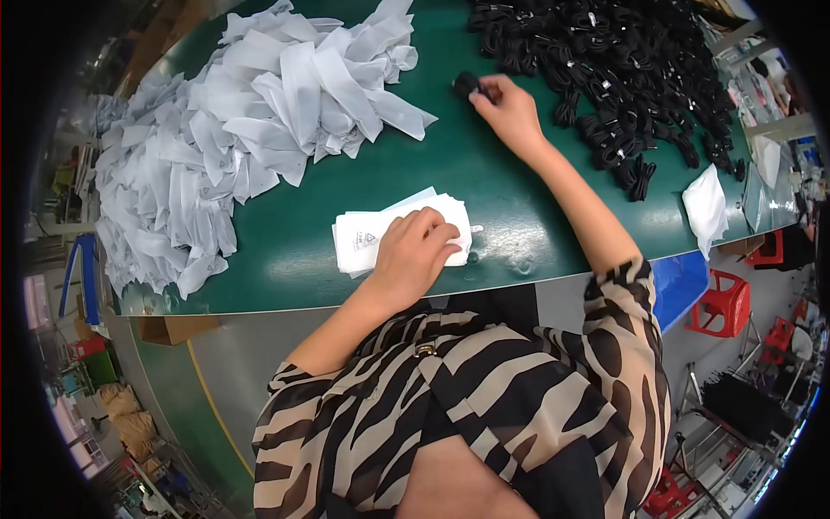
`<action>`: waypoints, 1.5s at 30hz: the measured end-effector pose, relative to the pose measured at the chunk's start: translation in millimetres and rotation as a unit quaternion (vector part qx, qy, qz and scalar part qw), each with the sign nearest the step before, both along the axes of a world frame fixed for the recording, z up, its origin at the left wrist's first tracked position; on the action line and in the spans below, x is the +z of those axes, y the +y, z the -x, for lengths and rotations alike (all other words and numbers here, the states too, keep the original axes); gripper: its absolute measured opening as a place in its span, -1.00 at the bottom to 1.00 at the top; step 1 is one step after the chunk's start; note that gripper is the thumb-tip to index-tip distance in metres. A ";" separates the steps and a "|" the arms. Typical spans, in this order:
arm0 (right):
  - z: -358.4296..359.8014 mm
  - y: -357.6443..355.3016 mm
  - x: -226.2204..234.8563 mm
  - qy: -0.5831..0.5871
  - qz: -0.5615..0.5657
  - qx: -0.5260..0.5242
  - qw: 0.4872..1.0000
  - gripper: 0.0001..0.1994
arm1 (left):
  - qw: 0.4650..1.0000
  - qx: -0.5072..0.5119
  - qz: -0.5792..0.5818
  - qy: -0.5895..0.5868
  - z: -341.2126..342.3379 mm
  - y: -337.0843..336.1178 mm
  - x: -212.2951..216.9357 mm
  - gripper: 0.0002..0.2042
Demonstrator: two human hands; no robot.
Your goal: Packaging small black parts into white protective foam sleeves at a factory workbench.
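- Currently your left hand (413,253) lies flat, fingers loosely curled, on the small stack of white bags (363,233).
- Your right hand (510,108) pinches a black cable bundle (467,84); black cable pile (622,69) just beyond.

Green worktable (285,285), red plastic stools (722,303) beside.

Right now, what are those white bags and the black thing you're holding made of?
The white bags under the left hand look like thin, soft plastic or nonwoven fabric: matte, flat, creasing easily. The black coiled bundle in the right hand looks like rubbery plastic-coated cable, slightly glossy. The table seems smooth, shiny green plastic or rubber sheet.
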State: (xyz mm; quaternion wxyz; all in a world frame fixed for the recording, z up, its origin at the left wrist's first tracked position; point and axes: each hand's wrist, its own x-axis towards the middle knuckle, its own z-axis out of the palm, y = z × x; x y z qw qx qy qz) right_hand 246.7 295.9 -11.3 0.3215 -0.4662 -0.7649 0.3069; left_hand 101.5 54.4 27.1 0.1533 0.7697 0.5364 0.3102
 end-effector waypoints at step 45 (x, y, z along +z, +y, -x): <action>-46.0 -125.6 58.6 0.137 -0.239 -0.008 0.961 -0.66 | 0.875 0.069 0.060 -0.476 41.8 41.9 52.6 -0.92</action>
